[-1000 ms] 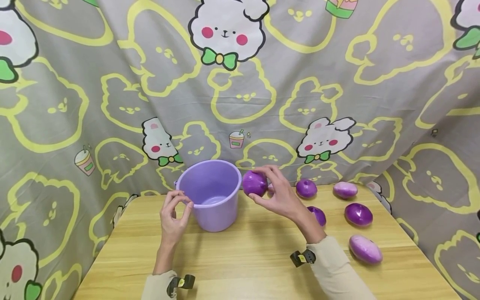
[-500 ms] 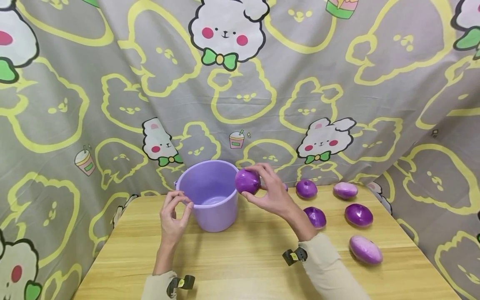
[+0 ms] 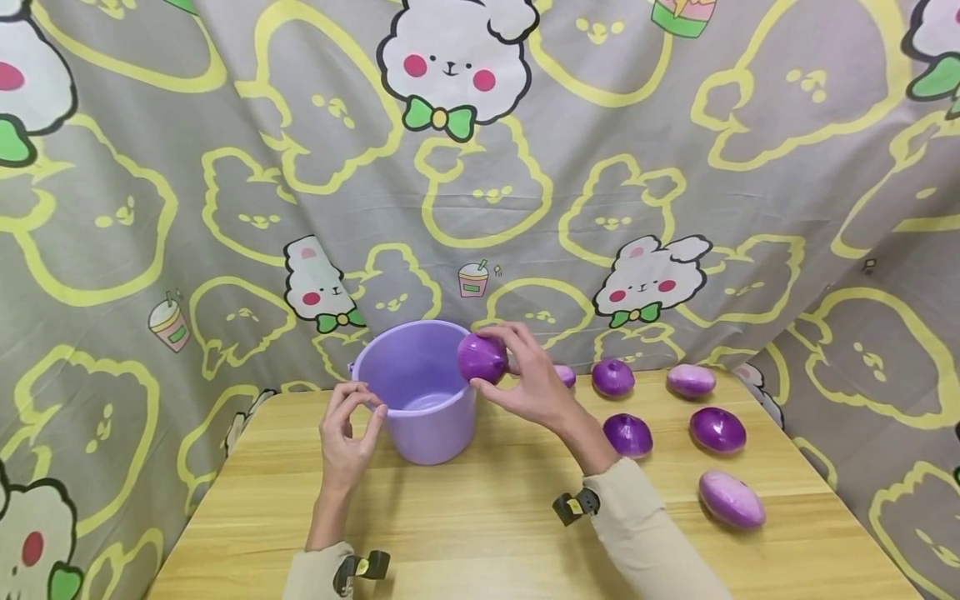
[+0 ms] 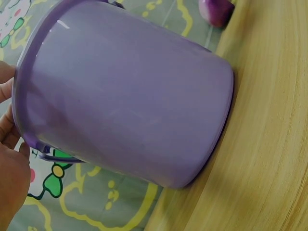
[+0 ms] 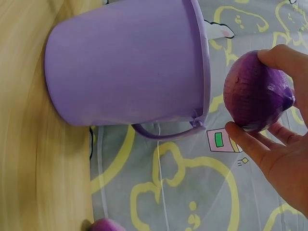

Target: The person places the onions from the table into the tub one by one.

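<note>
A light purple bucket [image 3: 432,433] stands upright on the table, its inside bare where it shows. My left hand [image 3: 347,437] pinches the near left part of its rim between thumb and fingers. In my right hand [image 3: 536,379] is a purple onion [image 3: 482,358], gripped between thumb and fingertips at the right side of the rim. The right wrist view shows this onion [image 5: 257,91] level with the bucket's mouth, just outside the rim, its pointed end toward the palm. The bucket's handle [image 5: 168,134] hangs down along its side.
To the right on the wooden table [image 3: 480,533] lie more onions: a dark one [image 3: 628,436], a round one [image 3: 613,378], a glossy one [image 3: 717,429] and paler ones [image 3: 731,499]. Another onion [image 3: 564,376] is partly behind my right hand. A patterned curtain [image 3: 487,200] surrounds the table.
My right hand has moved left with the onion, from beside the bucket to its rim, uncovering onions behind the arm. My left hand and the bucket have stayed still.
</note>
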`<state>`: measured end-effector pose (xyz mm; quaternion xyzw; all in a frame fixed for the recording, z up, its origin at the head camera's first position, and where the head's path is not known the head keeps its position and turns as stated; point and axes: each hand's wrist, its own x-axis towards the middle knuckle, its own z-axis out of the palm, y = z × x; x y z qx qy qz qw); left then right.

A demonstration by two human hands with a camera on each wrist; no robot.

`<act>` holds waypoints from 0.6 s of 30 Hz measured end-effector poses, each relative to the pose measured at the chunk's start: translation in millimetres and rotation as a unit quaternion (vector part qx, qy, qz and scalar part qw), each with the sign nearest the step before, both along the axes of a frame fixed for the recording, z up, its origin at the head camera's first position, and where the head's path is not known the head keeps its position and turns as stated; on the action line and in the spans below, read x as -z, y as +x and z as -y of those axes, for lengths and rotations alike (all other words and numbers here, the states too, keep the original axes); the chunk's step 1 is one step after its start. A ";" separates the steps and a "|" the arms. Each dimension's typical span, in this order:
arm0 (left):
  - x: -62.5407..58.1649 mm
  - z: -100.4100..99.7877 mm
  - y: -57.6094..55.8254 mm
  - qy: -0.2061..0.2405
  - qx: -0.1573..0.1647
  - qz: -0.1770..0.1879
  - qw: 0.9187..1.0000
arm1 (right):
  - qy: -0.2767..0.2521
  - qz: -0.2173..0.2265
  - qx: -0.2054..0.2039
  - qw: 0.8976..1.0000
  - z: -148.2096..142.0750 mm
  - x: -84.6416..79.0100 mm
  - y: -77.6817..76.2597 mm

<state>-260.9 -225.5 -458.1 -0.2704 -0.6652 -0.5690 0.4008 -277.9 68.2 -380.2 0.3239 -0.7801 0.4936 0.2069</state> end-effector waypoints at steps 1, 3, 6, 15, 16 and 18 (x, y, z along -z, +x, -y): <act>0.0 0.2 0.1 0.001 0.001 0.000 1.000 | 0.000 -0.002 0.000 1.000 1.4 -0.1 -1.0; 0.6 1.3 -0.2 0.002 0.004 0.003 1.000 | 0.002 -0.007 0.002 1.000 4.1 -0.5 -2.4; 1.8 3.3 -0.2 0.003 0.008 0.005 1.000 | 0.005 -0.008 0.005 1.000 8.6 -1.3 -4.7; 3.0 3.9 -1.9 0.009 0.012 -0.002 1.000 | 0.007 -0.013 0.010 1.000 17.2 -1.4 -9.9; 2.9 3.6 -2.2 0.009 0.011 -0.003 1.000 | 0.004 -0.014 0.008 1.000 18.0 -1.0 -10.8; 2.9 3.4 -2.6 0.008 0.009 -0.005 1.000 | -0.002 -0.014 0.003 1.000 19.5 -0.5 -12.2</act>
